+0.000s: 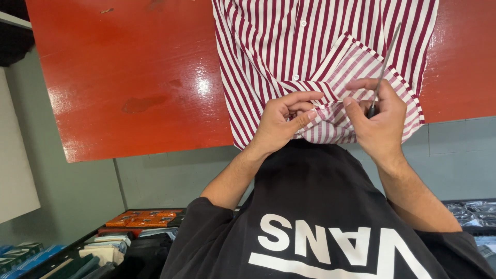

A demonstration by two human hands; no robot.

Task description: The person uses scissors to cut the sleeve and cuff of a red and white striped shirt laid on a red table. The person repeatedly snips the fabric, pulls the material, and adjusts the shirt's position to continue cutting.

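Striped shirt [289,46], red and white, lies on the red table [129,77] and hangs over its near edge, toward the right corner. Your left hand [283,121] pinches a fold of the fabric at that edge, thumb pressed on the cloth. Your right hand [377,116] is clenched around the dark handle of a thin metal tool [383,67], its shaft slanting up across the shirt.
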